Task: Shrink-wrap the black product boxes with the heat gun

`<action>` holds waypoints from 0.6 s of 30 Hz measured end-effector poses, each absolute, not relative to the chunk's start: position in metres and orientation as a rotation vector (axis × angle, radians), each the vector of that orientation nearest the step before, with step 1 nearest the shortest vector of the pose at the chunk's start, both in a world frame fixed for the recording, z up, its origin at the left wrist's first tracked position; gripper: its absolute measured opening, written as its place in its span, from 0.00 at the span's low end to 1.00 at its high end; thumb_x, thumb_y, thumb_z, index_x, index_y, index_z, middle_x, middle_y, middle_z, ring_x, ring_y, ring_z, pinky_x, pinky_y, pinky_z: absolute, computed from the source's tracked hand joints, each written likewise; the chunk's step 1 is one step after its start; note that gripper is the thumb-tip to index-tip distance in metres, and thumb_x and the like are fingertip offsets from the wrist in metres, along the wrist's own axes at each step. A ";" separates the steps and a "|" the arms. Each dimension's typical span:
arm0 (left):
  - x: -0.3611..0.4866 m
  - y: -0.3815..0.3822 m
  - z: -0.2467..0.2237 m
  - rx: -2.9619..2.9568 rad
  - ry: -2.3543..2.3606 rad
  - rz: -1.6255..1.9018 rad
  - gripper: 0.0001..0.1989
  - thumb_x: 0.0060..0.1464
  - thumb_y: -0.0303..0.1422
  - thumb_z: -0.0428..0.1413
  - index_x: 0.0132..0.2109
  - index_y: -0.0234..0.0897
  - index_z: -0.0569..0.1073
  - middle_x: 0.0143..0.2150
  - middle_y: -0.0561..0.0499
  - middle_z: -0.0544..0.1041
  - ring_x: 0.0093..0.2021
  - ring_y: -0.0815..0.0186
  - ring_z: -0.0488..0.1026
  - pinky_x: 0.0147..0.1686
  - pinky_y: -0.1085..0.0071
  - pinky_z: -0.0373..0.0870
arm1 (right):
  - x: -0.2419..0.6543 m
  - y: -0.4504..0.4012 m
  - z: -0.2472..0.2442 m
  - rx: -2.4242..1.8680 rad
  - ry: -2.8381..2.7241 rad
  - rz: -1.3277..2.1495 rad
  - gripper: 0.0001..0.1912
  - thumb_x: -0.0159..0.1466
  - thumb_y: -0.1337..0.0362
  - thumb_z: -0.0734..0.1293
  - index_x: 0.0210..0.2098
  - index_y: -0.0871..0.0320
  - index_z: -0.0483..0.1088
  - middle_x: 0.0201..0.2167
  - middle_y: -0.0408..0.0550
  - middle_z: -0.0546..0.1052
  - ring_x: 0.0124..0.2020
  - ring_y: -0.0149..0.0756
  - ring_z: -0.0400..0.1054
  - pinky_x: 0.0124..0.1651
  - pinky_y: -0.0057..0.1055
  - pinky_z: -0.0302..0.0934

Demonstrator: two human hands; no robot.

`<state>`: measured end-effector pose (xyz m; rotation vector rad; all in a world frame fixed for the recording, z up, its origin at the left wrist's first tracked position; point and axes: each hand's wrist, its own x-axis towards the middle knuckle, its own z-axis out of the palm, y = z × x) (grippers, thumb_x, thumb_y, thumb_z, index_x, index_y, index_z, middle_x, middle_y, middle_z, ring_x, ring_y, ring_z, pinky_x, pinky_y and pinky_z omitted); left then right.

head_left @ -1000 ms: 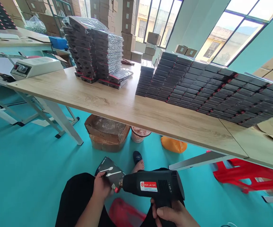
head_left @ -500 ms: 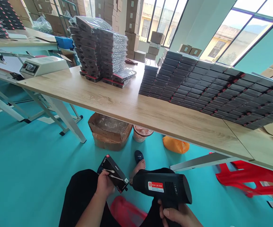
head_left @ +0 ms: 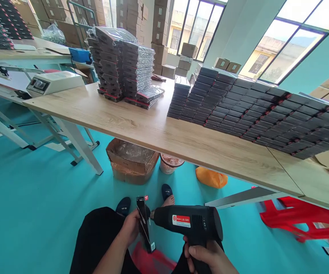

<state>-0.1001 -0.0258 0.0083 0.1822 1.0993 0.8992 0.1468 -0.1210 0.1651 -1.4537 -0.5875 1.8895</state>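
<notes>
My left hand (head_left: 131, 227) is closed on a slim black product box (head_left: 145, 224) with a red corner, held over my lap with a narrow side turned up. In my right hand (head_left: 202, 255) is a black heat gun (head_left: 185, 221) with a red and white label, gripped by its handle. The gun's nozzle points left at the box, close to its upper part; whether they touch I cannot tell. My left fingertips are hidden behind the box.
Ahead stands a wooden table (head_left: 141, 129) bearing wrapped boxes (head_left: 121, 64) and a long wall of black boxes (head_left: 250, 106). Below are a carton (head_left: 132, 163), a waste basket (head_left: 170, 163) and an orange bag (head_left: 211, 177). A red stool (head_left: 304, 220) lies right.
My left hand has turned the box from its broad printed face to a narrow side, standing steeper. The heat gun has shifted slightly left along with my right hand.
</notes>
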 end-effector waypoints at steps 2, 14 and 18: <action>-0.098 -0.028 0.007 0.228 1.138 0.863 0.02 0.39 0.28 0.57 0.26 0.38 0.70 0.19 0.55 0.67 0.20 0.67 0.64 0.22 0.71 0.60 | 0.145 -0.116 0.166 -1.457 -0.614 1.857 0.27 0.52 0.52 0.76 0.44 0.63 0.73 0.29 0.49 0.77 0.25 0.34 0.67 0.25 0.30 0.60; -0.096 -0.030 0.013 0.272 1.101 0.841 0.07 0.39 0.22 0.55 0.28 0.37 0.74 0.19 0.53 0.70 0.21 0.62 0.69 0.23 0.69 0.64 | 0.137 -0.082 0.192 -1.499 -0.758 1.719 0.21 0.53 0.56 0.74 0.42 0.64 0.74 0.29 0.49 0.77 0.24 0.34 0.68 0.25 0.30 0.61; -0.097 -0.031 0.016 0.138 1.056 0.874 0.09 0.40 0.20 0.56 0.30 0.36 0.76 0.18 0.53 0.72 0.19 0.61 0.71 0.20 0.70 0.63 | 0.133 -0.070 0.207 -1.504 -0.793 1.727 0.20 0.52 0.57 0.73 0.40 0.64 0.74 0.29 0.48 0.76 0.25 0.34 0.67 0.25 0.30 0.61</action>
